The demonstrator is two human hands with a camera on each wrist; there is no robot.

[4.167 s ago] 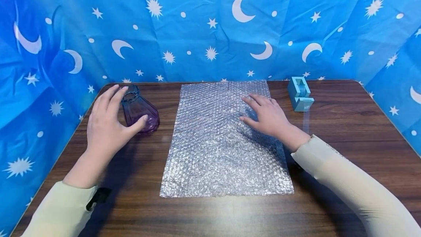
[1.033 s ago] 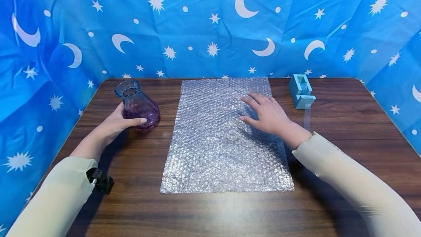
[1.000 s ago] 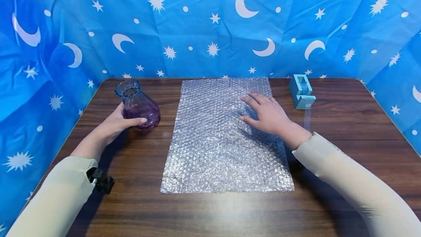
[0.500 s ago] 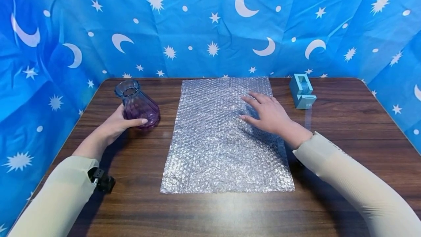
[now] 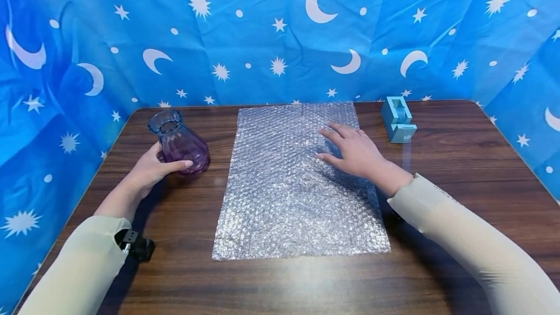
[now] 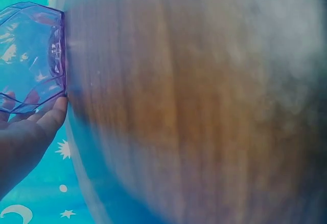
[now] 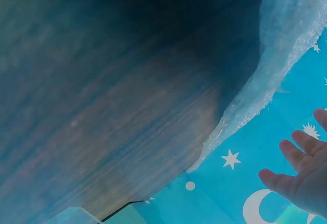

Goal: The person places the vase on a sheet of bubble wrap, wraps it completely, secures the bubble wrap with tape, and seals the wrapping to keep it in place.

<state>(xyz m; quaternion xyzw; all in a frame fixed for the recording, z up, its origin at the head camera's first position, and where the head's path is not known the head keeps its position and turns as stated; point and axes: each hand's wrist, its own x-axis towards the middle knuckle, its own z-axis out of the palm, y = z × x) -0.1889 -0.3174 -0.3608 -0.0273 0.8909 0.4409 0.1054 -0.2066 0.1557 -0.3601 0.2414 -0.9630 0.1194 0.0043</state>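
At the table's left, my left hand [image 5: 148, 166] holds a faceted glass vase [image 5: 175, 135], blue at its flared rim and purple below. The thumb lies across the near side of its lower body; the other fingers are mostly hidden behind the glass. In the left wrist view, the vase's purple base [image 6: 56, 50] meets the tabletop or sits very near it. A rectangular sheet of bubble wrap [image 5: 280, 198] lies flat in the middle. Over its right part, my right hand [image 5: 356, 152] is spread with fingers extended, holding nothing; whether it touches the sheet I cannot tell.
A light blue tape dispenser [image 5: 398, 120] stands at the back right, a strip of clear tape [image 5: 407, 155] hanging from its front. The brown wooden table [image 5: 271, 286] is bordered by a blue star-and-moon cloth [image 5: 262, 38] at the back and sides.
The left hand was spread beside the vase's upper part at first; it has since come down and grips the lower body. The right hand has stayed over the bubble wrap. The view shifted slightly.
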